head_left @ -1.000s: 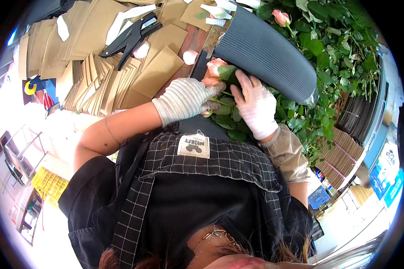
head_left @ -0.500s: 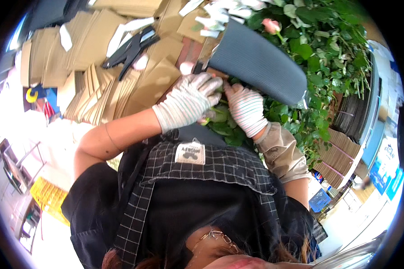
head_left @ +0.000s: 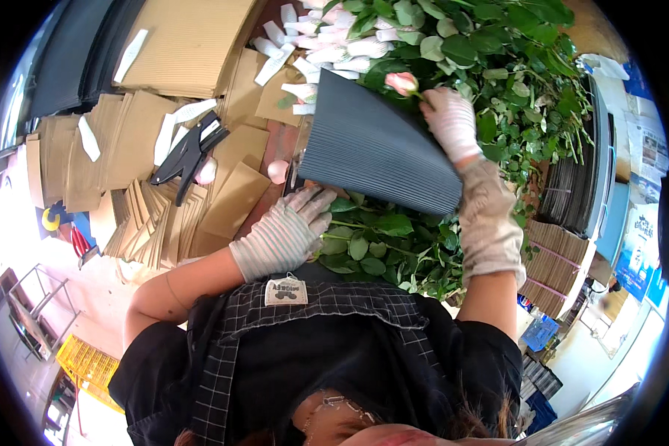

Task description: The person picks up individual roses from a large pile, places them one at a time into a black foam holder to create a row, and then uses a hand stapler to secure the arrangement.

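At the upper right my right hand (head_left: 451, 123), in a striped glove, is closed around the stem of a pink rose (head_left: 402, 83), just below the bloom. A dark grey corrugated sheet (head_left: 386, 145) lies tilted to its left. My left hand (head_left: 284, 232), gloved too, rests with fingers stretched out beside the sheet's near left corner. Those fingertips touch the left end of several leafy green stems (head_left: 372, 241), whose blooms are hidden. Behind the right hand spreads a big heap of leafy stems (head_left: 513, 67).
Left of the sheet sit a black stapler (head_left: 191, 156) and stacks of brown cardboard (head_left: 119, 141). White sleeves (head_left: 334, 48) with pink tips pile up at the back. Bundled cardboard (head_left: 557, 260) stands at right, a yellow crate (head_left: 89, 364) at lower left.
My right hand has moved up and right, away from the left hand, onto the rose's stem. My left hand has shifted down and left. The whole view has shifted too.
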